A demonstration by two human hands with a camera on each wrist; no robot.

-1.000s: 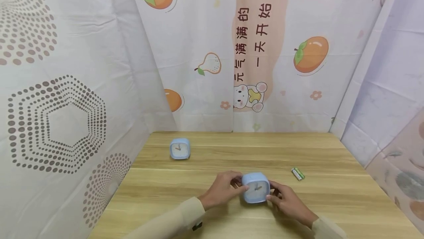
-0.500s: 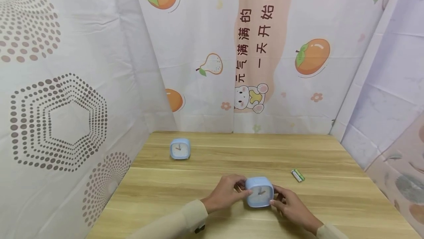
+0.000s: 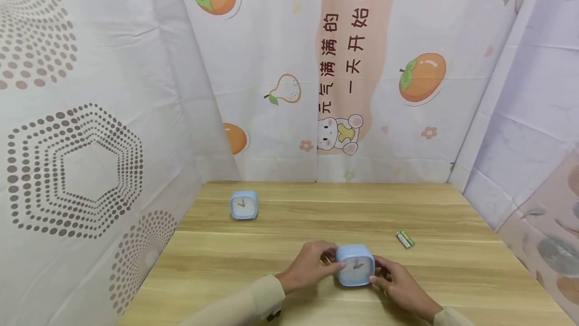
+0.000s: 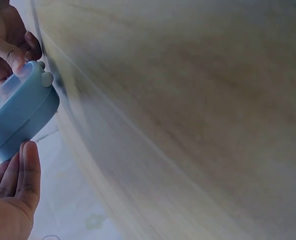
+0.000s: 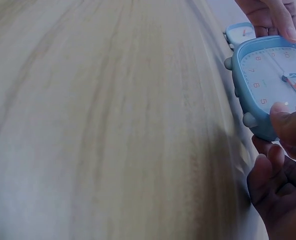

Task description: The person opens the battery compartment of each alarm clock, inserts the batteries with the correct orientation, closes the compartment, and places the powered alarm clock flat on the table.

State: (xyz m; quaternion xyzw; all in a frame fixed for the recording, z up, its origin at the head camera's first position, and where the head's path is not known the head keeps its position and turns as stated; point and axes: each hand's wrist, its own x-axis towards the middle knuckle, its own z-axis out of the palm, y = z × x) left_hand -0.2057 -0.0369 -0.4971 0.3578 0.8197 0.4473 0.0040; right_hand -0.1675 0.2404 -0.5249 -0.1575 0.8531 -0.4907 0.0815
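Observation:
A light blue alarm clock (image 3: 355, 266) with a rounded square case and a white dial faces me between both hands. On its left side my left hand (image 3: 311, 266) grips it, thumb over the front edge and fingers behind. My right hand (image 3: 400, 284) pinches the opposite side, with the thumb at the lower right corner of the dial. Small round feet show under the clock (image 5: 273, 80) in the right wrist view, close over the table. From the left wrist view, the clock's blue case (image 4: 25, 112) sits between the two hands.
A second light blue clock (image 3: 244, 205) stands at the back left of the wooden table (image 3: 316, 210). Two small batteries (image 3: 404, 239), green and white, lie side by side to the right, beyond my right hand. Printed curtains (image 3: 253, 39) close off the back and sides.
Both hands have shifted the clock slightly right and nearer to me, mostly in the first half second. Their hold looks the same. The second clock and batteries stay put.

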